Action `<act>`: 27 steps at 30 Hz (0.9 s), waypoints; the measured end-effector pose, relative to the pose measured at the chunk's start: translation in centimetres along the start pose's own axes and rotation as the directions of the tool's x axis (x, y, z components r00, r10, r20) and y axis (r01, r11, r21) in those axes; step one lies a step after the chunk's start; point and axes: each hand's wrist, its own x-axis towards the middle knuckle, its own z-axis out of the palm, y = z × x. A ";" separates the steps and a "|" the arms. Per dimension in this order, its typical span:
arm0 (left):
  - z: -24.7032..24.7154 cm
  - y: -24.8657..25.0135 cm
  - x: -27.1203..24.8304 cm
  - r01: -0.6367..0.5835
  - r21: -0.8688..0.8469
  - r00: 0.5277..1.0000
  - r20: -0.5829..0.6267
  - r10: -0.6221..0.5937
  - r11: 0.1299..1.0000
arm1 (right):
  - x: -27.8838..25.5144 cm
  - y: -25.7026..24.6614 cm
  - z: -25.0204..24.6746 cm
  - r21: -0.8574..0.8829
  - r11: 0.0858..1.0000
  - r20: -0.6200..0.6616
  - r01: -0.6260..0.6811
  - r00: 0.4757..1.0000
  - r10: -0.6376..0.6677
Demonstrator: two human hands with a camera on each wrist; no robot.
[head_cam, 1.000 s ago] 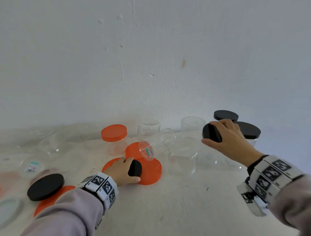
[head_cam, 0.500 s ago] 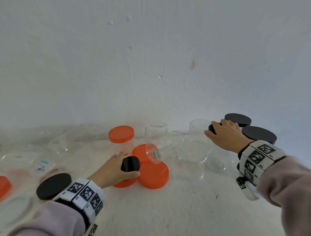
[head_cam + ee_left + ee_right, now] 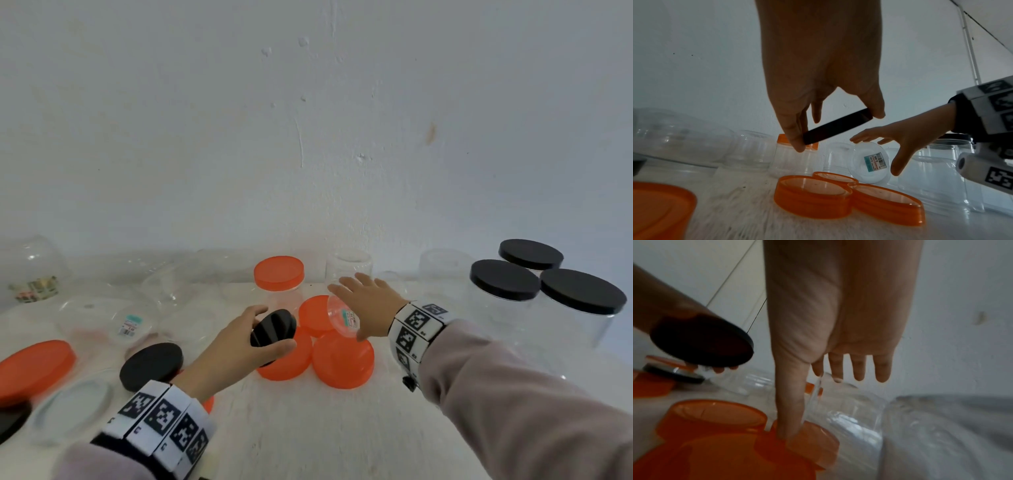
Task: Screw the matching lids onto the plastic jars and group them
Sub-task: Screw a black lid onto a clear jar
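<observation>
My left hand pinches a small black lid between thumb and fingers, tilted, just above the loose orange lids. The left wrist view shows that black lid edge-on in the grip of my left hand. My right hand is spread open over a small clear jar lying on its side, its labelled bottom facing me. In the right wrist view the thumb reaches down beside the clear jar. Whether it touches the jar I cannot tell.
An orange-lidded jar stands behind the lids. Three black-lidded jars are grouped at the right. A loose black lid, a large orange lid and a clear lid lie at the left. Several open clear jars line the wall.
My right hand let go of its black lid at the right-hand jars and swung left, empty, over the lying jar. My left hand lifted the small black lid off the orange lids.
</observation>
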 end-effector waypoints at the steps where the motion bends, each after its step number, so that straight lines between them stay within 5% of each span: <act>1: 0.0 -0.1 -0.2 0.004 -0.004 1.000 0.000 -0.004 1.000 | 0.2 -0.2 0.3 -0.032 0.999 -0.002 -0.004 1.000 0.004; 15: -0.2 -1.0 -1.1 0.029 -0.147 0.992 -0.114 -0.046 0.989 | -2.0 -2.2 -1.0 -0.109 0.994 -0.221 -0.031 0.975 0.006; 21: -1.3 -0.6 -1.7 0.051 -0.404 0.976 -0.172 -0.131 0.913 | -5.2 -3.4 -3.4 0.314 0.949 -0.420 -0.013 0.895 0.151; 24: -2.1 -0.1 -2.4 0.057 -0.457 0.971 -0.181 -0.156 0.887 | -6.3 -3.7 -3.8 0.596 0.803 -0.429 0.021 0.854 0.295; 27: -2.9 0.2 -3.1 0.043 -0.479 0.966 -0.203 -0.159 0.876 | -6.9 -4.1 -3.8 0.796 0.604 -0.314 0.022 0.869 0.382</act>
